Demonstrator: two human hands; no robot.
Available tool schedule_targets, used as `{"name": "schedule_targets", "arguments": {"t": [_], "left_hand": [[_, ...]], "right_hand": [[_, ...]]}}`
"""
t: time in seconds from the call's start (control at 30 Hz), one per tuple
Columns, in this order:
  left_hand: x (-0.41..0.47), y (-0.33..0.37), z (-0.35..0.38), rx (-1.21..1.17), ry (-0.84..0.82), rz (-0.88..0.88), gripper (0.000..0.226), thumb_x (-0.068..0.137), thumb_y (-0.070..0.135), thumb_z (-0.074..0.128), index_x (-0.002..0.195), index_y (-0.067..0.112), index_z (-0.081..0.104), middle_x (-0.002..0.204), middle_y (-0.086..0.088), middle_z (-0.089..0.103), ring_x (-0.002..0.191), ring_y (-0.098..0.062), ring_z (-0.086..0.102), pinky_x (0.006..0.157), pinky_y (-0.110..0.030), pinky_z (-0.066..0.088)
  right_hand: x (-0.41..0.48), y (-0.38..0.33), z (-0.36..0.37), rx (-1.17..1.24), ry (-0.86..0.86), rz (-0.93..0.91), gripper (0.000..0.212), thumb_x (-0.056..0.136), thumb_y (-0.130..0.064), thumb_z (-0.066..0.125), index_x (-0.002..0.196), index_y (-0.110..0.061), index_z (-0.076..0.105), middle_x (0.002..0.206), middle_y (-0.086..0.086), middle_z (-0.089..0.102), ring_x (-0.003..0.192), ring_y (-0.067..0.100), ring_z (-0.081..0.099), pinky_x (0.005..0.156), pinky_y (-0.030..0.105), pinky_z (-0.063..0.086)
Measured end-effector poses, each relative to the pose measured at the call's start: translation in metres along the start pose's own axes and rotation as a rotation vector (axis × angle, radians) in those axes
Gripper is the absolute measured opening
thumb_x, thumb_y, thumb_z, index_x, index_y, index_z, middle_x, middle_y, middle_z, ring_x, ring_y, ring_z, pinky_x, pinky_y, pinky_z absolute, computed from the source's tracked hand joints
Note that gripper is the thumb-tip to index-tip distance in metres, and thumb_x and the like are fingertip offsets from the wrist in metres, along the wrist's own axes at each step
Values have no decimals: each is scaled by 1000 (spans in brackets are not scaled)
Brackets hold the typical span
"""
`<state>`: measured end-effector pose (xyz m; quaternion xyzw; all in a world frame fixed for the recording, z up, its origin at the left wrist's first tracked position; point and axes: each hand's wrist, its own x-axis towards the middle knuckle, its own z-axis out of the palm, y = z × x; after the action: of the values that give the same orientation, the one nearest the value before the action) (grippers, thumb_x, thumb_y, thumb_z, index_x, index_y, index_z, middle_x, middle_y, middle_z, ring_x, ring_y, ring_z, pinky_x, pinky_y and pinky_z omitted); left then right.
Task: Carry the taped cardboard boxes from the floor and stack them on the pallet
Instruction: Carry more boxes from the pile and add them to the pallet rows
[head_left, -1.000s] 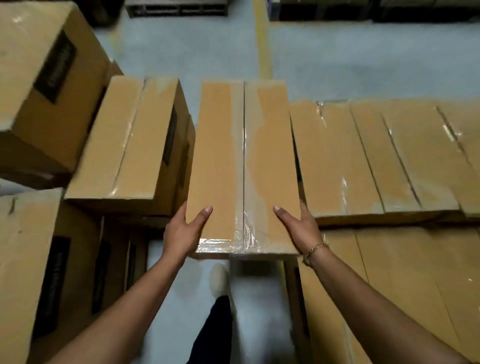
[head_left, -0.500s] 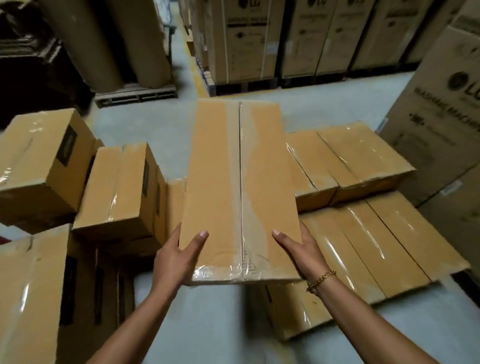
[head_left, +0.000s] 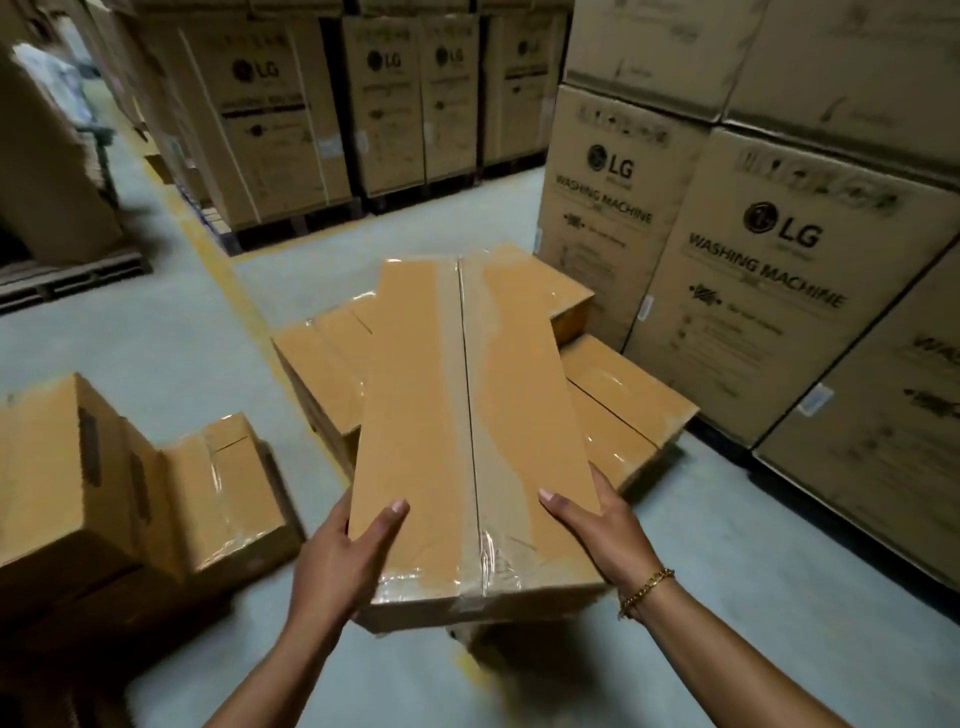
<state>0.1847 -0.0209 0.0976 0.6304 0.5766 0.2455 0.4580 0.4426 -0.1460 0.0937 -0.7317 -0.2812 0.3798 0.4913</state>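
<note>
Both hands, left hand (head_left: 345, 556) and right hand (head_left: 602, 530), gripped the box (head_left: 467, 441) by its slick taped end; it could slip or tip forward

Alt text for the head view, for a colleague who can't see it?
The left hand and right hand grip the near end of a long tape-sealed brown cardboard box, held over a low stack of similar taped boxes. Tall LG washing-machine cartons stand at right.

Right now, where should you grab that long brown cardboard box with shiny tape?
The long brown taped cardboard box is narrow, so grip its two long edges near the close end, one hand from each side, as the left hand and right hand do, thumbs on top.
</note>
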Motion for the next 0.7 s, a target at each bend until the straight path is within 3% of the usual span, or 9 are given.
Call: {"name": "schedule_targets", "arguments": {"t": [0.07,0.17,0.4,0.7], "left_hand": [[-6,15,31,21,-36,13,72,76,80,61,134,38,61,108,12,72,94,-14,67,79,-35,52],[-6,44,85,62,-72,35,56,87,68,63,134,37,61,101,13,70,88,-14,65,76,-34,49],[6,121,243,48,-143,70,65,87,68,61,143,34,56,119,6,73,94,-15,67,80,-32,51],[27,182,389,46,-175,-29,109,66,96,53,154,32,41,149,3,55,130,-24,57,109,-48,47]], "right_hand": [[-4,9,-36,8,40,21,67,82,-46,77,141,-38,47,126,-15,63,114,4,59,90,23,51],[3,23,-91,-18,95,36,85,73,-64,78,147,-38,44,130,-15,63,121,10,58,104,38,50],[57,42,-249,-78,176,75,63,81,-57,74,137,-44,47,112,-21,64,105,7,62,93,34,54],[147,64,-397,-162,131,114,63,79,-61,74,135,-42,51,114,-17,66,106,14,64,95,44,55]]}}
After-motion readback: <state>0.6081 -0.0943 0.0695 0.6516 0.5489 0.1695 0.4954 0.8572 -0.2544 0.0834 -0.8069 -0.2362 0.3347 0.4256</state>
